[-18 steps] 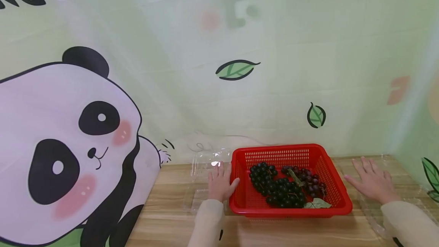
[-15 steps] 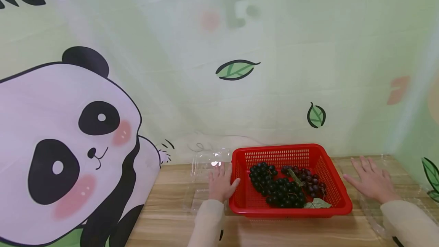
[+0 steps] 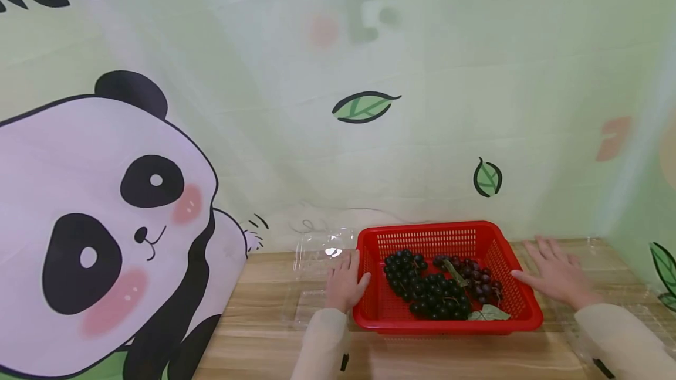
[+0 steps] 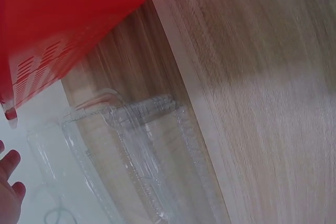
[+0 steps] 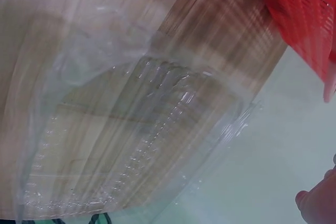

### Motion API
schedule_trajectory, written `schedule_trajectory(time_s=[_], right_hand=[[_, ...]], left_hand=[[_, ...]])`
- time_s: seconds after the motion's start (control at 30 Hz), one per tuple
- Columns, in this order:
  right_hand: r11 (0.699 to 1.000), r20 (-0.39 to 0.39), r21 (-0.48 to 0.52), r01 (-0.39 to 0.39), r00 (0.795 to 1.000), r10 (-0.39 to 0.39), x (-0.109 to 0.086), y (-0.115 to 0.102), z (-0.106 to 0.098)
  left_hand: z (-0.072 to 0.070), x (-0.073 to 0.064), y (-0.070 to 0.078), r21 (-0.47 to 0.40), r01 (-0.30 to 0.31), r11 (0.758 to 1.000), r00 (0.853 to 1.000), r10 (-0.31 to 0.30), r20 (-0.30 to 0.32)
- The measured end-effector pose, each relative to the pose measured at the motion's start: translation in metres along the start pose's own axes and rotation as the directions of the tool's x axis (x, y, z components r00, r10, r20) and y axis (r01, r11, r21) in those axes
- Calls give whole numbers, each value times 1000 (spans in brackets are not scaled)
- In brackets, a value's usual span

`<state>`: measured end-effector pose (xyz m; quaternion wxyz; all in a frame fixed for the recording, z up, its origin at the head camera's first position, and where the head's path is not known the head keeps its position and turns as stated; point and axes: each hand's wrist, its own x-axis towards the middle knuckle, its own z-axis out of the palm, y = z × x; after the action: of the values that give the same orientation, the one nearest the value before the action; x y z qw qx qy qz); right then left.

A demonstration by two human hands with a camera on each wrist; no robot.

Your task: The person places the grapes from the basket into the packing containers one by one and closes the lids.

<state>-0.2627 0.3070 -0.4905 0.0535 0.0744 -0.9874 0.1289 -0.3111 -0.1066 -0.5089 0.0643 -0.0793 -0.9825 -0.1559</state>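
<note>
In the head view a red plastic basket (image 3: 449, 327) stands on the wooden table. Inside lie bunches of black grapes (image 3: 440, 298), a bunch of purple grapes (image 3: 480, 280) and a pale green leaf (image 3: 490, 313). My left hand (image 3: 344, 285) is held at the basket's left side, thumb over the rim. On the opposite side my right hand (image 3: 557, 274) is spread, its thumb by the right rim. Whether either thumb touches the rim, I cannot tell. Fingers of the left hand (image 4: 9, 192) show at the edge of the left wrist view, holding nothing.
Clear plastic containers (image 3: 311, 305) lie beneath and beside the left hand. Another clear plastic container (image 5: 142, 129) is on the table to the right of the basket. Behind the table hangs a pale green cloth (image 3: 296, 151) with a printed panda (image 3: 79, 175).
My right hand has moved left, closer to the basket's right rim. The left hand has shifted slightly right. Basket and grapes stay where they were.
</note>
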Motion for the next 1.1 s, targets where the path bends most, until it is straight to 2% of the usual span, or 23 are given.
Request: schedule_trajectory(time_s=[0.27,0.6,0.7,0.9,1.1], right_hand=[[1000,-10,1,12,1000,-12,6,-10,3],[998,-10,21,56,998,-56,8,-21,4],[998,-4,22,66,998,-66,8,-25,5],[996,-5,9,84,996,-84,10,-33,7],[995,15,15,98,995,-98,12,-38,12]], left_hand=[[2,-1,2,-48,13,999,1000,-14,-21],[2,-3,5,-139,53,989,999,-53,1],[-1,-2,7,-184,63,981,998,-61,16],[-4,0,8,-298,106,949,994,-100,35],[-5,1,4,-335,83,939,996,-84,10]])
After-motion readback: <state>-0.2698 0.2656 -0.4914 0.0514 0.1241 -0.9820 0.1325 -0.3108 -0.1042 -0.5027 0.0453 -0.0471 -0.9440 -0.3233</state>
